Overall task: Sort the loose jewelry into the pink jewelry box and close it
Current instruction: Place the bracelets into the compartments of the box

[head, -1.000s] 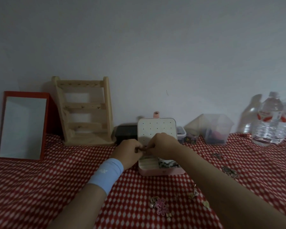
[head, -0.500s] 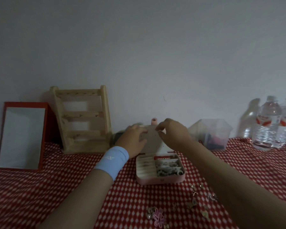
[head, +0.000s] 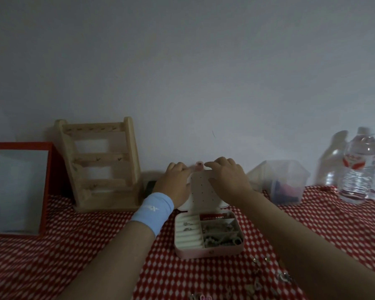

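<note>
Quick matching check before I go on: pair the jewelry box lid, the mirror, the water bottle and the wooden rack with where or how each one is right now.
Things:
1. jewelry box lid
2. mirror
3. water bottle
4. wooden rack

Places or states:
A. far right, by the wall
B. upright, both hands on it
C. far left, red frame
D. between the mirror and the box

Pairs: 1-B, 2-C, 3-A, 4-D
</note>
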The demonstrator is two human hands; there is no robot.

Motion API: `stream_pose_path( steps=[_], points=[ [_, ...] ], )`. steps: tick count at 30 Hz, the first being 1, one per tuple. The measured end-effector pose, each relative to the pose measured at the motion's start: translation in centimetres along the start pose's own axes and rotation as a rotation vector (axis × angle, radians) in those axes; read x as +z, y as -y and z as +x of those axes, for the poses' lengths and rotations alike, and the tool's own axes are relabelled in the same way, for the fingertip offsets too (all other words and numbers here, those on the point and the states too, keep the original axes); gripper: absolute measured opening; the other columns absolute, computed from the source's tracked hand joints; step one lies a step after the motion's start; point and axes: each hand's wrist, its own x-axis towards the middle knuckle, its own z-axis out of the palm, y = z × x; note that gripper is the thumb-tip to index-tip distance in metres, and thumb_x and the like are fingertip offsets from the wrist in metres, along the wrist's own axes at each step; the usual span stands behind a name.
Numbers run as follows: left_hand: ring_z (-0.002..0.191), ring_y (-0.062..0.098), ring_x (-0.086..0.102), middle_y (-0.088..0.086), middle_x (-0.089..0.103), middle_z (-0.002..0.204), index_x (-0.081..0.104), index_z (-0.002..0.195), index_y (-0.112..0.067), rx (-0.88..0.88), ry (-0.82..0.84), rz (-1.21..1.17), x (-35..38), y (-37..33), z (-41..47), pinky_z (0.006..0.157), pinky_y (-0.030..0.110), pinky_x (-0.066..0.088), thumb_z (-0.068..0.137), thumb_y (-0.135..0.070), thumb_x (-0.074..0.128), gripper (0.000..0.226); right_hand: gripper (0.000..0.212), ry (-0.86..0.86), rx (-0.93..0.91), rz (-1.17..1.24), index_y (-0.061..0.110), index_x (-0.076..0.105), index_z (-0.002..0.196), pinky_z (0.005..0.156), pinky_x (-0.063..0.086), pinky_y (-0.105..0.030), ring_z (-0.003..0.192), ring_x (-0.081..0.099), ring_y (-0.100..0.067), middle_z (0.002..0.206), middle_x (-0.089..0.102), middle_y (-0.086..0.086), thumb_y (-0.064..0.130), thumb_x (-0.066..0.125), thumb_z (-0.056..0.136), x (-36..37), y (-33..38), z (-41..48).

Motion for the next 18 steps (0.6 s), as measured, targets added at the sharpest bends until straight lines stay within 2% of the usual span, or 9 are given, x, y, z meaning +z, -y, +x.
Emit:
stream_pose_path(
  steps=[5, 8, 13, 18],
  points=[
    [0.125, 0.019, 0.036, 0.002, 0.048, 0.133, 0.049, 0.139, -0.018, -0.012, -0.013, -0.009, 0.1, 0.1, 0.0, 0.103, 0.036, 0.041, 0.097, -0.023, 0.049, 0.042, 0.030, -0.130, -0.032, -0.042, 0.048, 0.067, 0.124, 0.082, 0.036, -0.037, 0.098, 0.058, -0.023, 0.113, 0.069, 0.005, 0.037, 0.047, 0.104, 0.4, 0.7, 1.4],
    [0.125, 0.020, 0.036, 0.002, 0.048, 0.133, 0.050, 0.137, -0.018, -0.020, -0.007, -0.024, 0.1, 0.1, -0.1, 0.103, 0.037, 0.041, 0.096, -0.026, 0.052, 0.042, 0.029, -0.127, -0.016, -0.035, 0.043, 0.070, 0.119, 0.083, 0.033, -0.037, 0.098, 0.059, -0.023, 0.109, 0.070, 0.005, 0.036, 0.046, 0.105, 0.2, 1.0, 1.9],
    [0.130, 0.018, 0.036, -0.002, 0.045, 0.142, 0.041, 0.144, -0.022, -0.027, -0.073, -0.078, -0.2, -0.2, -0.6, 0.109, 0.034, 0.036, 0.094, -0.028, 0.056, 0.053, 0.029, -0.099, -0.066, -0.042, 0.030, 0.068, 0.119, 0.089, 0.035, -0.034, 0.106, 0.054, -0.020, 0.117, 0.063, 0.005, 0.034, 0.043, 0.106, 0.2, 0.7, 2.4],
    [0.126, 0.015, 0.040, -0.005, 0.051, 0.133, 0.055, 0.133, -0.023, 0.023, -0.176, -0.154, -0.7, -0.5, -1.5, 0.109, 0.036, 0.035, 0.095, -0.027, 0.056, 0.039, 0.017, -0.119, -0.152, 0.107, 0.016, 0.071, 0.105, 0.085, 0.045, -0.035, 0.096, 0.054, -0.023, 0.105, 0.064, -0.003, 0.023, 0.055, 0.101, -2.1, 0.8, 0.0]
  ],
)
